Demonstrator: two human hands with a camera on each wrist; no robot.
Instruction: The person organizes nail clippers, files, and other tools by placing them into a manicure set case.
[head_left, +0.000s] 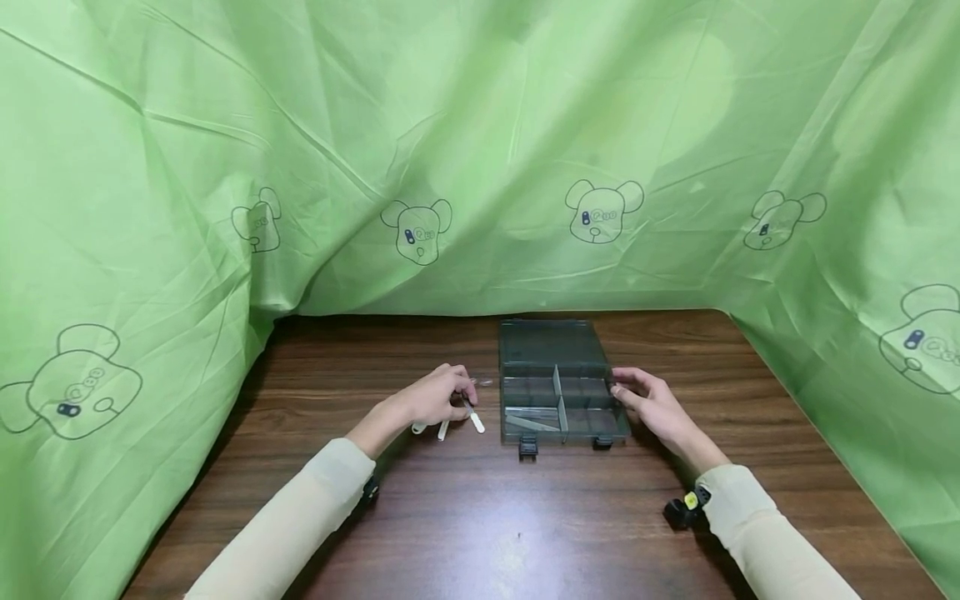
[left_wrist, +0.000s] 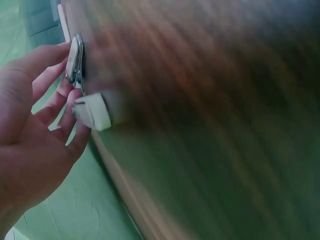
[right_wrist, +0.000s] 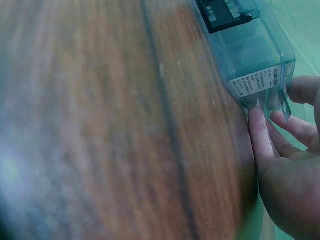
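Note:
In the left wrist view, my left hand (left_wrist: 42, 112) pinches a small silver nail clipper (left_wrist: 75, 62) between thumb and fingers. A white piece (left_wrist: 95, 112) shows by its lower fingers; its kind is unclear. Around the left hand (head_left: 435, 396) in the head view lie a white-ended slim tool (head_left: 477, 422) and other small white items (head_left: 442, 431), partly hidden. A dark see-through compartment box (head_left: 566, 408) lies with its lid (head_left: 551, 343) folded back. My right hand (head_left: 652, 408) holds the box's right side, its fingertips (right_wrist: 257, 125) against the wall.
A flat strip (head_left: 532, 423) lies in the box's front left compartment, and pale dividers (head_left: 559, 400) split the inside. Two black latches (head_left: 528, 447) stick out at the front. A small clear item (head_left: 483, 382) sits beyond the left hand. Green cloth (head_left: 480, 275) surrounds the wooden table (head_left: 450, 533).

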